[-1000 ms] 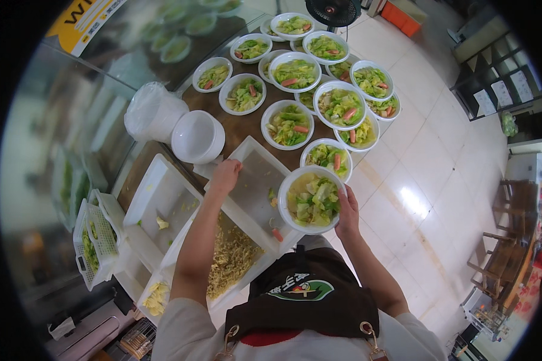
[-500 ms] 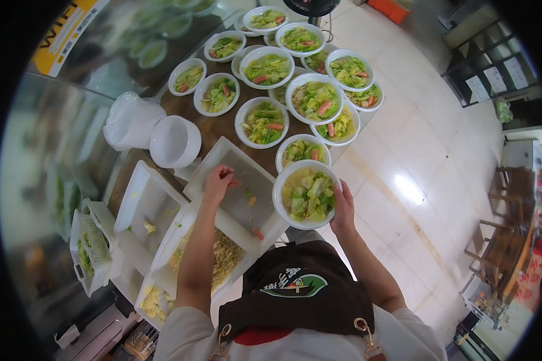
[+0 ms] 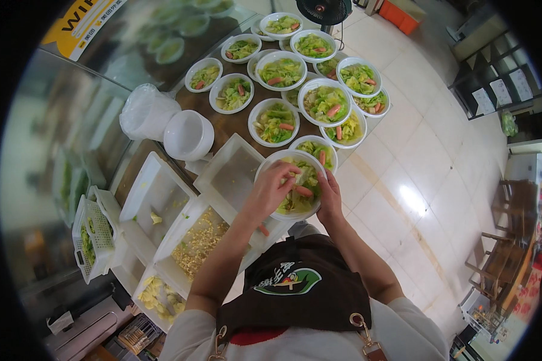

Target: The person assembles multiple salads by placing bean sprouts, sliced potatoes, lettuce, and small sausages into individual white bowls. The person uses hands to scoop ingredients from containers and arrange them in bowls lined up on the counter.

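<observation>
A white bowl (image 3: pixel 282 210) of chopped lettuce and other food is held in front of me. My right hand (image 3: pixel 329 197) grips its right side, thumb near the rim. Over the bowl's left part is my left hand (image 3: pixel 273 188), its fingers curled together above the lettuce (image 3: pixel 308 174); whatever they may hold is hidden. A pink sausage piece (image 3: pixel 303 191) lies on the greens beside those fingers. Just left of the bowl sits a white tub (image 3: pixel 232 165) with few scraps in it. Another sausage piece (image 3: pixel 263 230) shows by my left forearm.
Several filled bowls (image 3: pixel 274 123) crowd the table, some stacked on others. Empty white bowls (image 3: pixel 189 135) stand beside a plastic-wrapped stack (image 3: pixel 146 112). Trays at left hold bean sprouts (image 3: pixel 200 240) and pale yellow pieces (image 3: pixel 161 296). A slotted basket (image 3: pixel 94 237) and a fan (image 3: pixel 324 11) flank the table.
My left hand has moved right, from above the tub to over the held bowl. A sausage piece now shows on the lettuce there. The bowl has come slightly left and up.
</observation>
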The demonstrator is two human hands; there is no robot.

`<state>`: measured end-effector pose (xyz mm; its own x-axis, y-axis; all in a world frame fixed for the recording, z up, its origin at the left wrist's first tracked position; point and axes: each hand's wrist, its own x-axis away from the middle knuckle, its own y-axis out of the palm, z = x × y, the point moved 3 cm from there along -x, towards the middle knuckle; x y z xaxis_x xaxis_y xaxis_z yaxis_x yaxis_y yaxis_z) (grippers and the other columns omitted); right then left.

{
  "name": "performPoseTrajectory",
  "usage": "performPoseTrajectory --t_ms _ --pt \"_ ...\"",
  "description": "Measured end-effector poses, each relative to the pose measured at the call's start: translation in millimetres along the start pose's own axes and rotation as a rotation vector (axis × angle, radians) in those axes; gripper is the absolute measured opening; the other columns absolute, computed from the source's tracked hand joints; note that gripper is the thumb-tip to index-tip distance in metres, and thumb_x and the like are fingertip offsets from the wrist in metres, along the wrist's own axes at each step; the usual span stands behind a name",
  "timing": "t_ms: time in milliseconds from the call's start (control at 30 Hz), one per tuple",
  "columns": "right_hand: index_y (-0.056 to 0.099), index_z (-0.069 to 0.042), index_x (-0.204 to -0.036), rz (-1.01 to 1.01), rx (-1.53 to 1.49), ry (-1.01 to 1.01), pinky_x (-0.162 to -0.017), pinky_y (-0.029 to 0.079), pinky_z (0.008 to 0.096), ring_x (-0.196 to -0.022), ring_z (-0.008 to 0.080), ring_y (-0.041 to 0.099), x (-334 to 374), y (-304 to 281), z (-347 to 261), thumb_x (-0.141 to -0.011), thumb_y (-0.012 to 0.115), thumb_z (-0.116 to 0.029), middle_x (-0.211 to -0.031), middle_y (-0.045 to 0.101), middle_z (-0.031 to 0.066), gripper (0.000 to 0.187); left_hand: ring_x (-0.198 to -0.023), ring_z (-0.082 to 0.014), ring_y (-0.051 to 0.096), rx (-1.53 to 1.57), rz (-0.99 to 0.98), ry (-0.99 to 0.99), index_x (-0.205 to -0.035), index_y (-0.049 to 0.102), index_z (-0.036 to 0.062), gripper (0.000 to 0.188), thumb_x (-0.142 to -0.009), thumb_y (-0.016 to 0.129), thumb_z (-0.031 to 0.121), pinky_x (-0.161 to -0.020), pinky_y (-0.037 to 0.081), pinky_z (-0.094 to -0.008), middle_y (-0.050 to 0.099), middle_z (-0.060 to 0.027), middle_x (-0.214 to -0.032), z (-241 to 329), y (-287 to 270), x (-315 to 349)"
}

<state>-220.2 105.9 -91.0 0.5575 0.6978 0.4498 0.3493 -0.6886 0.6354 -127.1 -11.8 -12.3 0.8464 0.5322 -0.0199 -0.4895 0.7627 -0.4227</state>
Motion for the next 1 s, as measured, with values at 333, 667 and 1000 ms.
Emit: performPoseTrajectory --t_ms 333,667,1000 --pt "0.044 -0.003 -0.123 0.191 0.047 -0.164 -0.085 0.049 0.0360 -0.103 0.0222 0.055 -106 9 33 -0.093 0.041 -0.013 -0.115 0.053 0.0105 0.032 -0.073 -0.0250 0.059 -0.264 0.082 -0.283 -0.096 0.057 0.0033 0.018 -0.079 0.057 0.002 -0.064 0.047 -0.0324 0.056 -0.0128 -0.087 -83 -53 90" --pt "0.052 0.001 -0.109 0.147 0.370 -0.387 -0.081 0.046 0.0367 -0.092 0.0247 0.056 -271 162 51 -0.089 0.045 -0.010 -0.101 0.056 0.0134 0.024 -0.077 -0.0227 0.058 -0.192 0.225 -0.459 -0.096 0.060 0.0013 0.015 -0.083 0.056 0.007 -0.066 0.048 -0.0322 0.059 -0.0131 -0.090 -92 -55 183" --pt "0.060 0.004 -0.103 0.371 0.974 -0.803 -0.079 0.046 0.0390 -0.089 0.0330 0.061 -523 183 -24 -0.079 0.052 -0.009 -0.099 0.062 0.0216 0.028 -0.076 -0.0232 0.060 -0.308 0.440 -0.839 -0.096 0.059 0.0025 0.018 -0.078 0.061 0.006 -0.061 0.051 -0.0306 0.059 -0.0127 -0.089 -72 -85 292"
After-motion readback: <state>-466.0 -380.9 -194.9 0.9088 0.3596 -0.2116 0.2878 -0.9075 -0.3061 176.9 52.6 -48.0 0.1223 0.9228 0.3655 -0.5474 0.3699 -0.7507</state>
